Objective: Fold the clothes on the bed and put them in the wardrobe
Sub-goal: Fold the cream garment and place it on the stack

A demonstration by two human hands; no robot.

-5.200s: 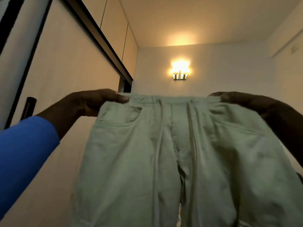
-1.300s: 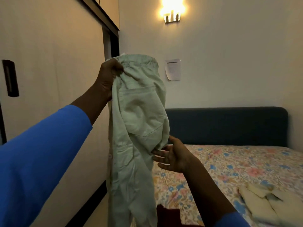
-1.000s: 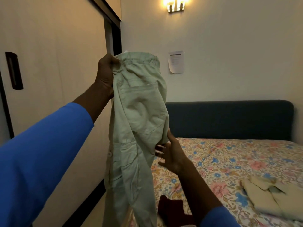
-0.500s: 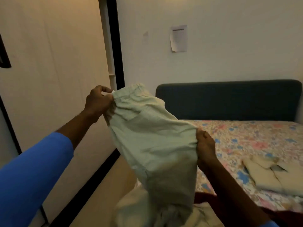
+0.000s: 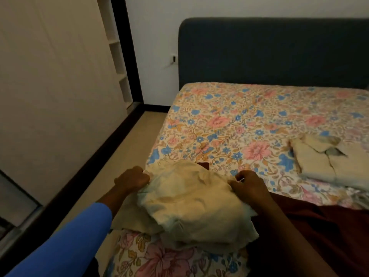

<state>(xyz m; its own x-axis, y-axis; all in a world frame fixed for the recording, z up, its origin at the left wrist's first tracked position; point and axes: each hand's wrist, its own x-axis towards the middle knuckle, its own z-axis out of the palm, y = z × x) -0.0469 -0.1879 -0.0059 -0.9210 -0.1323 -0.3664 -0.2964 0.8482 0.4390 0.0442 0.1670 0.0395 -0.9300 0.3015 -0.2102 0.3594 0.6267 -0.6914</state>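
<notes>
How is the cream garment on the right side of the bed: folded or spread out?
Folded: the cream garment lies as a compact, layered rectangle on the bed, collar on top.

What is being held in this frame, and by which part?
The pale trousers, lying bunched on the bed. The left grip pinches their left edge, the right grip their right edge; which garment part cannot be told.

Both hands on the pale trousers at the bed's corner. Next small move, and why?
The left hand and right hand each grip an opposite edge of the trousers, which lie bunched on the bed, partly over a maroon garment. Probably best: draw the hands apart to spread the cloth flat before folding.
</notes>
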